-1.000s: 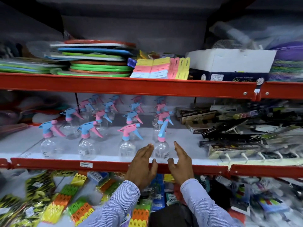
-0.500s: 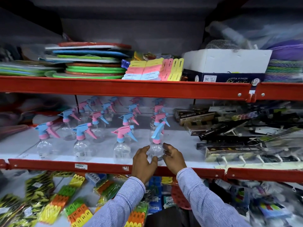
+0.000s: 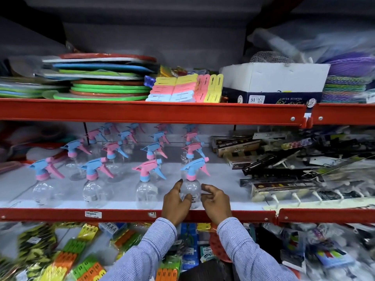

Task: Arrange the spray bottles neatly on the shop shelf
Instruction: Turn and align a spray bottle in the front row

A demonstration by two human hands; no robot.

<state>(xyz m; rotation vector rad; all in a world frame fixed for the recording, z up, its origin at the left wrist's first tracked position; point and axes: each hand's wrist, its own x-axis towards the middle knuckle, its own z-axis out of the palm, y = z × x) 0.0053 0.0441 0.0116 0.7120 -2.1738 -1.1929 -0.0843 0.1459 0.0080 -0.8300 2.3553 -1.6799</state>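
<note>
Rotated since before, upright spray bottle (image 3: 190,179) nozzle points left, between both hands.

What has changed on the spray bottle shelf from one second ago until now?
Both hands rose from the shelf's red front rail and closed on the rightmost front spray bottle: left hand on its left side, right hand on its right. Its blue and pink head, which pointed away before, now points left like its neighbours. The other spray bottles stayed in their rows.
</note>
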